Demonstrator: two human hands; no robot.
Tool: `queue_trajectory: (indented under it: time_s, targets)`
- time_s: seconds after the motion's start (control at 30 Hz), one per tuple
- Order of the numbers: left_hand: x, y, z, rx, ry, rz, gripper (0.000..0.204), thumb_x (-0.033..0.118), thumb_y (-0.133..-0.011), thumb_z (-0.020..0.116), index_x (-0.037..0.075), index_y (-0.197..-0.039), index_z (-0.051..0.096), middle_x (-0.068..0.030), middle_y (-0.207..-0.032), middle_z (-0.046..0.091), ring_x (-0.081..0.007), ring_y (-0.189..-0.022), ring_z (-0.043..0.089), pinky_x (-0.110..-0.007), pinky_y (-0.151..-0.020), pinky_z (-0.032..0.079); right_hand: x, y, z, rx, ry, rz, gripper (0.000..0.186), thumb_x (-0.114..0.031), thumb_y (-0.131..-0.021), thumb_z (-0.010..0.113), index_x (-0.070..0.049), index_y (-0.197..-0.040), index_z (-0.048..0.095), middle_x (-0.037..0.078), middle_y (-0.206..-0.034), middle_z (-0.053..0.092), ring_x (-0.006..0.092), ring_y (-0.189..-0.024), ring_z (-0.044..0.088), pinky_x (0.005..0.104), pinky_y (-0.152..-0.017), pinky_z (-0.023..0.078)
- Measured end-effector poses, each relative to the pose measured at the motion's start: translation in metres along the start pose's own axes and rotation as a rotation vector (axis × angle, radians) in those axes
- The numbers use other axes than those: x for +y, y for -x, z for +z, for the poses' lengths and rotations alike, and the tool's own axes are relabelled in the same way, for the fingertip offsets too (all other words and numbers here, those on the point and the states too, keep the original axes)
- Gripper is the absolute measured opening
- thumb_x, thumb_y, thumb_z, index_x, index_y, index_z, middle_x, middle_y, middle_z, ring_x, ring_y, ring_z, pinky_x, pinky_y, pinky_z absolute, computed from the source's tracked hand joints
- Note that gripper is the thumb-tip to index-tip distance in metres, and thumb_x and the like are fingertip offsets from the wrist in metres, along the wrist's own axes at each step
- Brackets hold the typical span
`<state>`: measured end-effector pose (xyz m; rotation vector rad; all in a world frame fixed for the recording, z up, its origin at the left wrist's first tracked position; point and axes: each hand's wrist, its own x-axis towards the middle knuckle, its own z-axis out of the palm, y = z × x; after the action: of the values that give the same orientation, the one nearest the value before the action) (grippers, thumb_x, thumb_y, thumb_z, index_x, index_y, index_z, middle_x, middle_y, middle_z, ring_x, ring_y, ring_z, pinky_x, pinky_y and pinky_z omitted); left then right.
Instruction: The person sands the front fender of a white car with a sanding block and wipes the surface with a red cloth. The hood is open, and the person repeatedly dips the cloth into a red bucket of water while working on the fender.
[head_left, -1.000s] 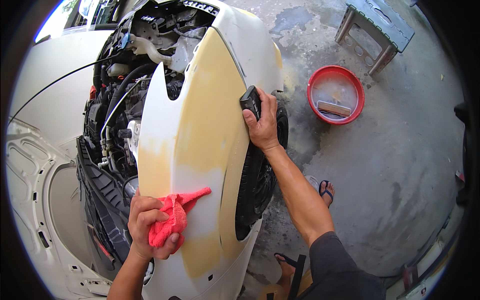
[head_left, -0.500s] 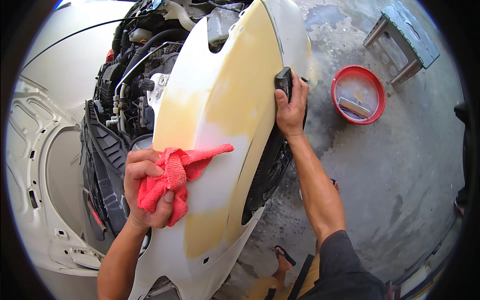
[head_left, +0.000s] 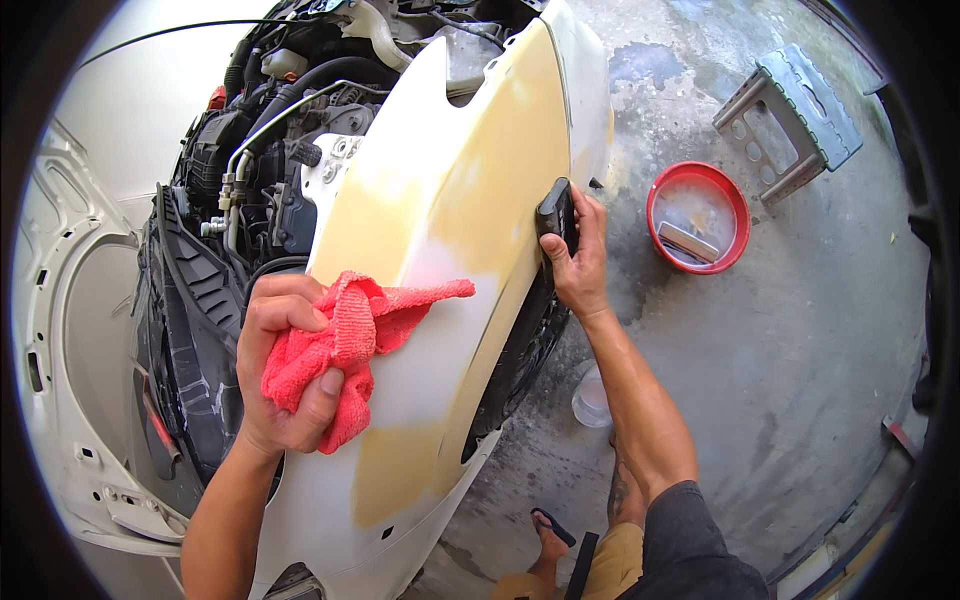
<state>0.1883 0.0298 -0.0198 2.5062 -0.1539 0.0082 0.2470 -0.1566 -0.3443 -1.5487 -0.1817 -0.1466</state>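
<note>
A car's front fender (head_left: pixel 480 190), white with sanded yellow patches, stretches before me. My left hand (head_left: pixel 270 370) is closed round a bunched coral-red cloth (head_left: pixel 350 325), held over the fender's inner side; one twisted end of the cloth points right. On the fender's outer edge, above the wheel arch, my right hand (head_left: pixel 582 262) grips a black sanding block (head_left: pixel 554 215). Its thumb lies on the near side and the fingers wrap the right side. The block's underside is hidden, so I cannot tell how fully it touches the panel.
The open engine bay (head_left: pixel 290 150) lies left of the fender, with a detached-looking white panel (head_left: pixel 70 330) beyond. On the concrete floor at right stand a red basin (head_left: pixel 742 225) of cloudy water holding a block, a folding stool (head_left: pixel 815 110) and a clear plastic tub (head_left: pixel 592 398).
My right hand has moved the block nearer along the fender's edge. The left hand still holds the cloth. The view has shifted slightly, and the clear tub now shows beside my right forearm.
</note>
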Motion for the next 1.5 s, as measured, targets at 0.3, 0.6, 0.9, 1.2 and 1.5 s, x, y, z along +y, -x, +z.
queue_trajectory:
  time_s: [0.3, 0.6, 0.9, 1.2, 1.5]
  targets:
    - [-0.003, 0.001, 0.0, 0.007, 0.079, -0.047, 0.042, 0.028, -0.086, 0.073, 0.004, -0.115, 0.054, -0.0179, -0.117, 0.055, -0.0242, -0.108, 0.055, -0.038, -0.1, 0.046, -0.037, 0.119, 0.014, -0.309, -0.057, -0.782, 0.063, -0.053, -0.082, 0.084, -0.02, -0.134, 0.071, -0.002, -0.12, 0.057, 0.0247, -0.108, 0.053, 0.0417, -0.092, 0.046]
    - [-0.004, 0.0, 0.0, 0.006, 0.048, -0.001, 0.041, 0.026, -0.084, 0.073, 0.004, -0.115, 0.056, -0.0172, -0.117, 0.056, -0.0237, -0.107, 0.056, -0.037, -0.098, 0.047, -0.023, 0.053, 0.022, 0.051, 0.048, -0.123, 0.085, -0.056, -0.094, 0.075, 0.004, -0.15, 0.05, 0.02, -0.13, 0.052, 0.0377, -0.12, 0.054, 0.0476, -0.107, 0.044]
    - [0.015, -0.01, 0.011, -0.141, -0.579, 0.219, 0.057, 0.01, -0.071, 0.08, 0.011, -0.127, 0.066, -0.0137, -0.126, 0.06, -0.036, -0.117, 0.061, -0.057, -0.114, 0.041, -0.028, 0.252, -0.021, -0.719, -0.017, -0.537, 0.067, -0.03, -0.071, 0.089, -0.017, -0.133, 0.068, 0.002, -0.12, 0.063, 0.0286, -0.11, 0.058, 0.0474, -0.095, 0.049]
    - [-0.006, -0.084, 0.189, -0.902, -1.151, 0.439, 0.032, 0.021, -0.096, 0.061, 0.007, -0.122, 0.072, -0.0143, -0.137, 0.064, -0.0369, -0.139, 0.051, -0.056, -0.128, 0.026, -0.011, 0.257, -0.397, 0.096, 0.931, 0.291, 0.07, -0.013, -0.067, 0.085, -0.007, -0.131, 0.058, 0.017, -0.122, 0.06, 0.0386, -0.117, 0.059, 0.0484, -0.102, 0.05]
    - [-0.042, -0.144, 0.293, -0.702, -1.31, 0.271, 0.025, 0.028, -0.095, 0.064, 0.016, -0.108, 0.083, -0.0021, -0.119, 0.073, -0.0245, -0.126, 0.055, -0.042, -0.102, 0.042, -0.194, 0.396, -0.675, 0.54, 1.374, 0.899, 0.076, -0.042, -0.077, 0.095, 0.002, -0.131, 0.065, 0.021, -0.13, 0.069, 0.0362, -0.112, 0.07, 0.0461, -0.099, 0.056]
